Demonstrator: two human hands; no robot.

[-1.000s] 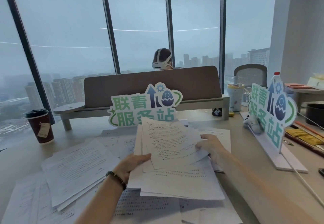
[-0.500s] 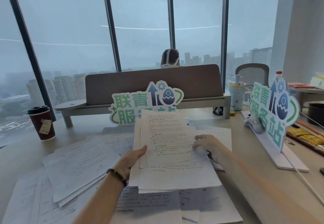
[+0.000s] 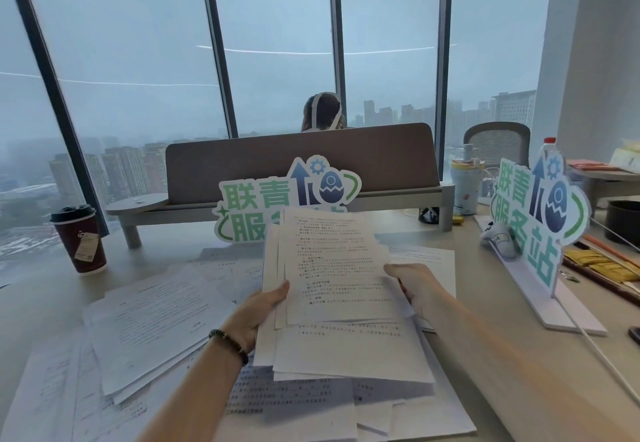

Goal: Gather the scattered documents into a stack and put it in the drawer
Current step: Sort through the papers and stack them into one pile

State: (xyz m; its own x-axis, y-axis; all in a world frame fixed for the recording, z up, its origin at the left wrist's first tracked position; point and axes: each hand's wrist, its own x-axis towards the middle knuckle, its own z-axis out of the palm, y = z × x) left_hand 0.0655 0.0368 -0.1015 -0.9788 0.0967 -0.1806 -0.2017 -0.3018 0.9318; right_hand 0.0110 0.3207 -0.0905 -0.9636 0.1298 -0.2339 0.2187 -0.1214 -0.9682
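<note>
1. A dark red paper coffee cup with a black lid (image 3: 79, 239) stands on the pale desk (image 3: 464, 279) at 9 o'clock.
2. A green-and-white cut-out sign with an egg and arrow (image 3: 287, 196) stands at 12 o'clock, before a brown felt divider panel (image 3: 301, 161).
3. A second, matching cut-out sign (image 3: 540, 220) stands on a white base at 3 o'clock.
4. A pale blue tumbler with a lid (image 3: 465, 183) stands at 2 o'clock, near a grey mesh office chair (image 3: 497, 142).
5. Yellow sachets (image 3: 602, 265) lie at 3 o'clock.
</note>
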